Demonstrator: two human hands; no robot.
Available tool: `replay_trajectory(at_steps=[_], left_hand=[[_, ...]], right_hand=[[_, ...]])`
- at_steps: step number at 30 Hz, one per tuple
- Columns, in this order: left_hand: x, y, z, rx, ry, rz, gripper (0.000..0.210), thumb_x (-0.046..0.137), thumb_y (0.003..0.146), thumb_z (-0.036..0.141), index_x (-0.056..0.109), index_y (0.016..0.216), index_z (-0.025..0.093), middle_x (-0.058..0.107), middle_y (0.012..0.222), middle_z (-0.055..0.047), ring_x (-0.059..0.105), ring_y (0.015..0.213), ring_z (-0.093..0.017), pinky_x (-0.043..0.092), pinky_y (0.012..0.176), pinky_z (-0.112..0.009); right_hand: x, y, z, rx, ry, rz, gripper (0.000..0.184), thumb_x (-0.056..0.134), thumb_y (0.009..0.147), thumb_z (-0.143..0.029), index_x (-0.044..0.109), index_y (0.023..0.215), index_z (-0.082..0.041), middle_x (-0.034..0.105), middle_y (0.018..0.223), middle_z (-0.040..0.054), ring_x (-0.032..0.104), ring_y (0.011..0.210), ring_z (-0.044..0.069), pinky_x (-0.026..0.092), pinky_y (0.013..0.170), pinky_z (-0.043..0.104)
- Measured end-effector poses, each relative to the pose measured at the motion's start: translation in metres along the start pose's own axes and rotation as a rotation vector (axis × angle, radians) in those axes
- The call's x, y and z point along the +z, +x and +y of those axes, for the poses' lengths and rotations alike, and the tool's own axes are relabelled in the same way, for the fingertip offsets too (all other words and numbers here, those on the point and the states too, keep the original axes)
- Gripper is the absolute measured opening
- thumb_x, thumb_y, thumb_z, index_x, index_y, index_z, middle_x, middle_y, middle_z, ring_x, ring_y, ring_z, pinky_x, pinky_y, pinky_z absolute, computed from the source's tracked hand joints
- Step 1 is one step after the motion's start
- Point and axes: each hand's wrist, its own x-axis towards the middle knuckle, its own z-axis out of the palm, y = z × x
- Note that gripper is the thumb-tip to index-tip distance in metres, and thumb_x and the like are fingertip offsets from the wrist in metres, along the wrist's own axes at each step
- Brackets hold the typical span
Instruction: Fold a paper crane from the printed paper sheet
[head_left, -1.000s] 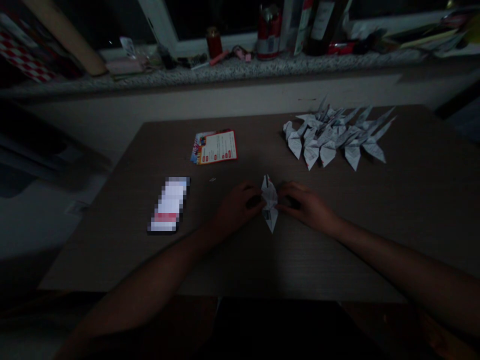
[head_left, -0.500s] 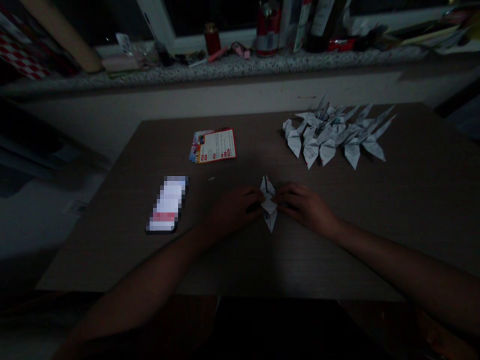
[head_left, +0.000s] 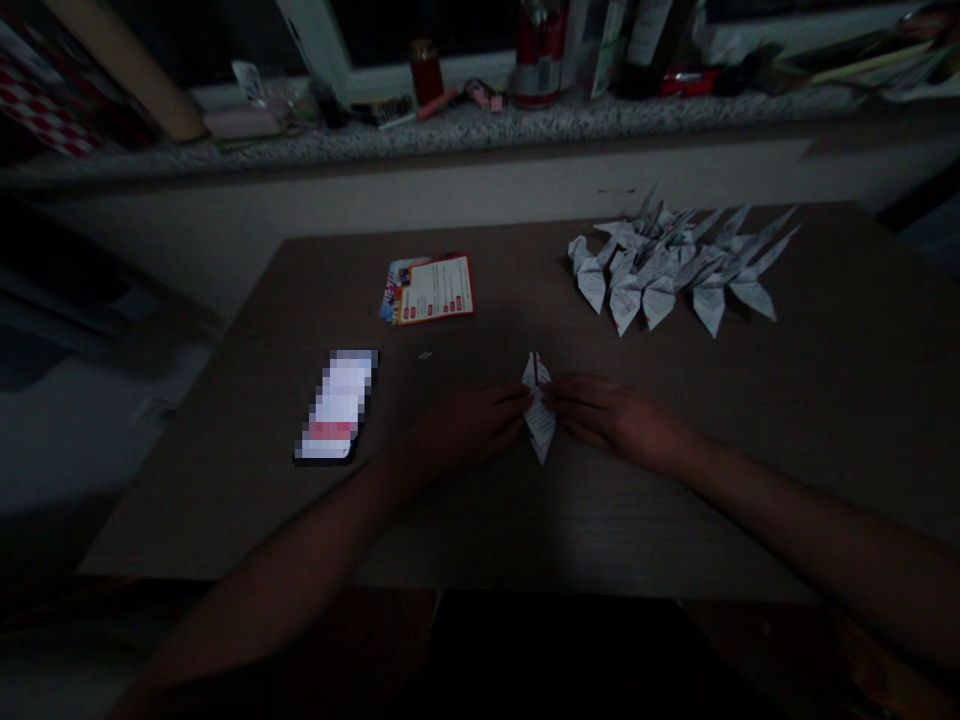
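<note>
A narrow, diamond-shaped piece of folded paper (head_left: 540, 425) with print on it lies flat on the table in front of me. My left hand (head_left: 480, 418) grips its left edge with the fingertips, and my right hand (head_left: 609, 415) does the same from the right. Both sets of fingers are held close together and press on the paper's middle. A slit shows along its far half. Beyond my right hand stands a cluster of several folded paper cranes (head_left: 667, 270), made of similar printed paper.
A phone (head_left: 337, 405) with a lit, blurred screen lies left of my hands. Behind it are some printed cards (head_left: 435, 290) on the brown table (head_left: 247, 420). A speckled windowsill (head_left: 465, 130) at the back carries a red can (head_left: 540, 60), bottles and small items.
The paper's middle, partly raised before, now lies flatter, its near flap smoothed into one diamond. My fingers have straightened somewhat and pressed down at its sides.
</note>
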Motion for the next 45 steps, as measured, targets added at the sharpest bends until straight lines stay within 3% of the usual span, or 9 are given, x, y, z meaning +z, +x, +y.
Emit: replay_trajectory(at_steps=[6, 11, 18, 25, 31, 41, 45], left_hand=[[-0.010, 0.002, 0.008, 0.079, -0.020, 0.026, 0.030, 0.052, 0.106, 0.034, 0.069, 0.126, 0.018, 0.064, 0.139, -0.012, 0.063, 0.123, -0.026, 0.053, 0.101, -0.041], [-0.018, 0.003, 0.013, 0.014, -0.014, -0.014, 0.049, 0.066, 0.095, 0.056, 0.068, 0.126, 0.017, 0.062, 0.136, -0.015, 0.061, 0.121, -0.031, 0.053, 0.098, -0.047], [-0.011, 0.004, 0.004, -0.018, 0.003, -0.035, 0.026, 0.060, 0.102, 0.029, 0.065, 0.125, 0.017, 0.064, 0.131, -0.011, 0.063, 0.116, -0.025, 0.053, 0.096, -0.039], [-0.003, 0.003, -0.003, -0.013, -0.062, -0.008, 0.027, 0.052, 0.106, 0.027, 0.068, 0.126, 0.019, 0.065, 0.133, -0.013, 0.064, 0.118, -0.025, 0.053, 0.097, -0.040], [-0.001, 0.005, -0.005, -0.042, -0.128, -0.001, 0.031, 0.047, 0.108, 0.029, 0.067, 0.131, 0.019, 0.066, 0.136, -0.012, 0.065, 0.119, -0.025, 0.053, 0.100, -0.040], [-0.004, 0.000, 0.002, -0.105, -0.160, -0.078, 0.035, 0.043, 0.110, 0.032, 0.065, 0.135, 0.022, 0.064, 0.143, -0.009, 0.062, 0.128, -0.023, 0.050, 0.107, -0.038], [-0.005, 0.000, 0.006, 0.001, -0.020, -0.103, 0.032, 0.043, 0.109, 0.026, 0.066, 0.131, 0.018, 0.063, 0.142, -0.011, 0.061, 0.128, -0.024, 0.052, 0.106, -0.041]], right_hand=[[-0.003, -0.002, -0.003, 0.008, -0.118, -0.048, 0.034, 0.058, 0.101, -0.019, 0.068, 0.134, -0.016, 0.069, 0.138, 0.0144, 0.064, 0.128, 0.031, 0.055, 0.107, 0.050], [-0.007, -0.002, -0.007, 0.044, -0.175, -0.016, 0.032, 0.061, 0.101, -0.024, 0.071, 0.130, -0.018, 0.073, 0.128, 0.0141, 0.065, 0.122, 0.032, 0.056, 0.102, 0.051], [-0.006, -0.002, -0.002, 0.027, -0.036, 0.018, 0.030, 0.062, 0.100, -0.024, 0.072, 0.128, -0.019, 0.073, 0.117, 0.0147, 0.066, 0.115, 0.031, 0.058, 0.095, 0.048], [0.000, 0.003, 0.002, 0.047, 0.136, 0.051, 0.033, 0.061, 0.101, -0.020, 0.068, 0.132, -0.023, 0.067, 0.141, 0.0119, 0.058, 0.137, 0.028, 0.052, 0.112, 0.049], [-0.004, 0.004, 0.001, 0.089, 0.193, -0.004, 0.032, 0.059, 0.102, -0.019, 0.067, 0.132, -0.023, 0.069, 0.138, 0.0115, 0.068, 0.125, 0.025, 0.057, 0.106, 0.042], [-0.009, -0.006, 0.006, 0.077, 0.175, -0.012, 0.031, 0.059, 0.102, -0.019, 0.071, 0.130, -0.024, 0.069, 0.139, 0.0102, 0.067, 0.127, 0.026, 0.057, 0.108, 0.044], [-0.010, -0.004, 0.005, 0.058, 0.162, -0.006, 0.031, 0.058, 0.102, -0.019, 0.070, 0.131, -0.023, 0.071, 0.136, 0.0098, 0.067, 0.126, 0.025, 0.058, 0.107, 0.044]])
